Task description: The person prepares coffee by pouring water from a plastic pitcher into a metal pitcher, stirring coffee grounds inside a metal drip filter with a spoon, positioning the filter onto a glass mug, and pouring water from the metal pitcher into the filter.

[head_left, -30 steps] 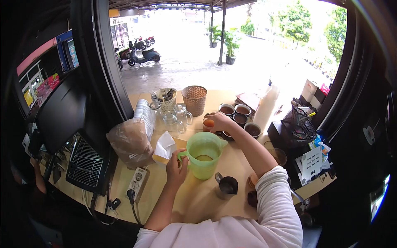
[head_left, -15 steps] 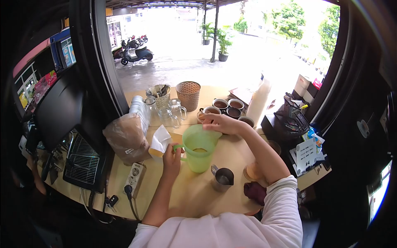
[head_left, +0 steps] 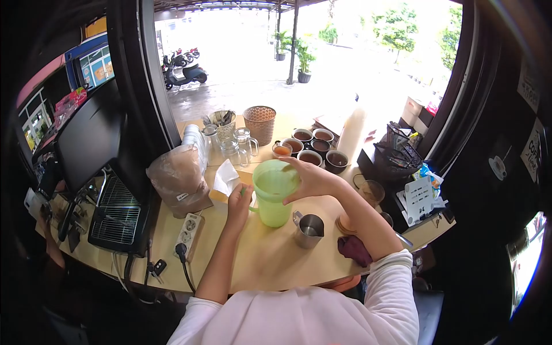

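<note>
A translucent green plastic pitcher (head_left: 273, 207) stands upright on the counter, and my left hand (head_left: 238, 207) is closed round its handle. My right hand (head_left: 313, 179) curves round the right side of its rim, fingers at the far edge and thumb on the near side. Just right of the pitcher sits a steel milk jug (head_left: 310, 231). Beyond my right hand stand several cups of dark liquid (head_left: 311, 158), along with a small glass of amber liquid (head_left: 282, 149).
Glass mugs (head_left: 246, 144), a brown woven basket (head_left: 260, 125) and a cutlery basket (head_left: 221, 126) stand at the back. On the left are a bag of cups (head_left: 178, 175) and a power strip (head_left: 188, 231). A maroon cloth (head_left: 353, 250) lies under my right forearm.
My right hand has come down from above the rim onto the pitcher's right side, its thumb now apart from the fingers. My left hand stays on the handle. The view has shifted slightly.
</note>
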{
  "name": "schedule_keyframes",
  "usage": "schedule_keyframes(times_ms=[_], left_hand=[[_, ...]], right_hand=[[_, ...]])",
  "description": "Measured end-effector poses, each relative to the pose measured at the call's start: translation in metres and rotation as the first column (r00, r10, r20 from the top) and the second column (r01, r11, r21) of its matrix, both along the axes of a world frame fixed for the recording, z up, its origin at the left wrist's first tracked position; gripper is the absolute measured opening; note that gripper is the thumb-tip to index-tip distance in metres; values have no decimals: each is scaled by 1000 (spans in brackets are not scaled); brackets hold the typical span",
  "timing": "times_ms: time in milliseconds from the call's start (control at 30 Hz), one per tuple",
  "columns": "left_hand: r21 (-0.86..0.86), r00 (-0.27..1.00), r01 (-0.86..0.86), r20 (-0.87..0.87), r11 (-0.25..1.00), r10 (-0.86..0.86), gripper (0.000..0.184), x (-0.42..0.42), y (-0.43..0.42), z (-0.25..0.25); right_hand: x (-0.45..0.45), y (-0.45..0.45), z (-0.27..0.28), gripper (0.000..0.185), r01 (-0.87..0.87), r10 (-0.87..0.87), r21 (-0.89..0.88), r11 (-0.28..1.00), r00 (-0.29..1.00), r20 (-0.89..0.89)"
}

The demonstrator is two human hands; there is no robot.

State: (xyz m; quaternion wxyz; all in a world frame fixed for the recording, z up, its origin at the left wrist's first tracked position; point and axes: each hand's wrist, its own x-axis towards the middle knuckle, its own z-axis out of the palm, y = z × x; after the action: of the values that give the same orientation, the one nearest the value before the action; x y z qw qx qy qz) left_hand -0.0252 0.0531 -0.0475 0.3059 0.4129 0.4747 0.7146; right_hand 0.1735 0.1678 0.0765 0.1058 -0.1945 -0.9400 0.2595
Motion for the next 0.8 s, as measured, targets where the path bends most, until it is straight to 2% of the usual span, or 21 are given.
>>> schedule_keyframes(times_ms=[133,233,333,433,533,800], left_hand=[[-7,999,26,27,1000,-26,17,-3,-11,1],[-65,998,-26,62,998,30,18,0,-23,9],[-105,996,-88,5,991,89,25,3,-36,18],[-105,991,-102,71,989,110,23,6,-46,27],[-77,986,-162,37,984,165,23,0,-50,17],[-13,985,-172,-28,985,171,23,-19,-61,0]], right_hand=[[-1,-15,4,110,18,-18,-6,1000,1000,25],[-3,-23,1,110,6,-6,-17,1000,1000,16],[-4,-35,1,110,-1,1,-18,1000,1000,1],[-6,-47,0,111,14,-14,-14,1000,1000,2],[-10,-58,2,111,22,-22,-18,1000,1000,13],[-18,-75,1,114,32,-32,0,999,999,26]])
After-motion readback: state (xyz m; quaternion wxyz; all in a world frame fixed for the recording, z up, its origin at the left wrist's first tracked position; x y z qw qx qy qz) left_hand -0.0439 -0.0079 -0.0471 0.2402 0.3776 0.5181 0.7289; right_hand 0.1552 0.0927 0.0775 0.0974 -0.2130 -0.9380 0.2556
